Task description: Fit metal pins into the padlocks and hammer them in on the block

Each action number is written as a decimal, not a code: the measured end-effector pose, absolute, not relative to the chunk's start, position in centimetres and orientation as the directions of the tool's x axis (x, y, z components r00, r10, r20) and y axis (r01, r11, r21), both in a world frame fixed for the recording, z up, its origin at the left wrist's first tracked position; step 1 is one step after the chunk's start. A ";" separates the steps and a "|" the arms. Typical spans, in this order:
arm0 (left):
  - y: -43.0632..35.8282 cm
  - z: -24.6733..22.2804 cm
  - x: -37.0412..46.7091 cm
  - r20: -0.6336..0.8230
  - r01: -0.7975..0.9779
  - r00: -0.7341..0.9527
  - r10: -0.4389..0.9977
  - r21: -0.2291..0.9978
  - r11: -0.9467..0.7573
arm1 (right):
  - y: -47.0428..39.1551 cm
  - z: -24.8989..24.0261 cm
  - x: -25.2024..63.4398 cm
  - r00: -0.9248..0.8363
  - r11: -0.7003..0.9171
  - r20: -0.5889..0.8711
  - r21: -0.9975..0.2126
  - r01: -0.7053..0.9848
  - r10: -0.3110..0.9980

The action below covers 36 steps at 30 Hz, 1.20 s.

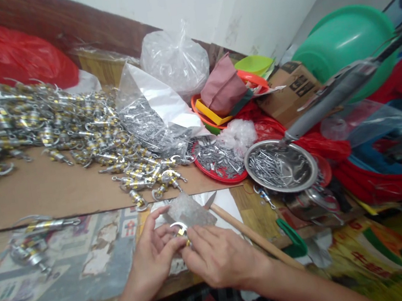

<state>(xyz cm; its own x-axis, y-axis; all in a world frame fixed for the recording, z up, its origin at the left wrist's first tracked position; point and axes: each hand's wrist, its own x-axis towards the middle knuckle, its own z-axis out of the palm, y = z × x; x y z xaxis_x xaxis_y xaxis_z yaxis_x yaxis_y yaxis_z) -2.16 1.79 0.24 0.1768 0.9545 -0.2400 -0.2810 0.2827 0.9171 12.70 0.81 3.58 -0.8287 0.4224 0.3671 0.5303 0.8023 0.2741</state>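
Note:
My left hand (153, 248) and my right hand (216, 254) meet at the front edge of the bench. Between their fingertips is a small silver-and-yellow metal fitting (181, 232) with a curved silver arm. Most of its body is hidden by the fingers. Just behind it lies a grey block (190, 210) on white paper. A hammer (244, 228) with a wooden handle rests to the right of the block, its handle passing behind my right forearm. Similar fittings (32, 251) lie on the worn bench to the left, blurred.
A large heap of fittings (44, 117) covers the cardboard (39, 186) at left. Small metal parts fill a clear bag (145, 123), a red tray (219, 180) and a steel bowl (315, 177). A grey-sleeved rod (328, 104) slants over the bowl. A green basin (352, 32) stands behind.

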 end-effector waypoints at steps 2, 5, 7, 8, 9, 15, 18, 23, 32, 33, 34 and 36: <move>1.7 0.2 -2.2 -0.249 -0.292 0.188 0.950 0.910 0.296 | 0.5 3.5 12.8 -0.819 0.799 0.376 0.261 0.542 0.433; 1.6 0.1 -2.1 -0.255 -0.316 0.202 0.946 0.897 0.309 | 0.0 3.0 13.1 -0.776 0.797 0.393 0.155 0.584 0.493; 1.5 -0.1 -2.1 -0.258 -0.336 0.222 0.940 0.885 0.322 | -0.1 2.5 14.0 -0.719 0.797 0.418 -0.021 0.604 0.556; 1.5 -0.2 -2.1 -0.262 -0.346 0.231 0.937 0.878 0.330 | -0.1 2.2 14.6 -0.669 0.779 0.442 -0.119 0.616 0.597; 1.5 -0.3 -2.1 -0.264 -0.354 0.238 0.935 0.873 0.336 | 0.0 1.9 15.5 -0.595 0.739 0.475 -0.203 0.643 0.648; 1.5 -0.7 -2.1 -0.257 -0.355 0.234 0.937 0.875 0.329 | 0.2 -0.6 21.7 -0.175 0.221 0.223 -0.203 0.954 0.959; 1.6 -0.5 -2.1 -0.272 -0.347 0.212 0.939 0.877 0.332 | -0.3 -1.2 22.7 -0.161 0.170 0.058 -0.256 0.952 0.985; 1.6 -0.5 -2.0 -0.275 -0.349 0.202 0.940 0.877 0.331 | -1.5 1.4 21.1 -0.130 0.222 0.232 -0.432 0.874 0.964; 1.7 -0.5 -2.1 -0.252 -0.347 0.196 0.948 0.886 0.307 | -3.4 3.9 18.7 -0.459 0.547 0.340 -0.235 0.804 0.821; 1.7 -0.5 -2.1 -0.254 -0.349 0.192 0.948 0.885 0.307 | -3.5 3.8 18.6 -0.453 0.535 0.329 -0.225 0.815 0.829; 1.6 -0.6 -2.0 -0.255 -0.350 0.187 0.949 0.885 0.307 | -3.6 3.6 18.6 -0.438 0.528 0.350 -0.225 0.819 0.828; 1.6 -0.6 -2.0 -0.253 -0.347 0.185 0.949 0.887 0.304 | -3.9 3.4 18.4 -0.412 0.524 0.395 -0.234 0.819 0.821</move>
<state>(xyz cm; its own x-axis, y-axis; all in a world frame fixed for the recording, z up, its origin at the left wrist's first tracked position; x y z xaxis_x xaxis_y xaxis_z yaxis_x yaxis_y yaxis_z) -2.03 1.60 -0.65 0.1851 0.9495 -0.2533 -0.3471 0.3044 0.8871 18.41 -3.93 3.41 -0.4117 0.8211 0.3953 0.8191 0.5236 -0.2344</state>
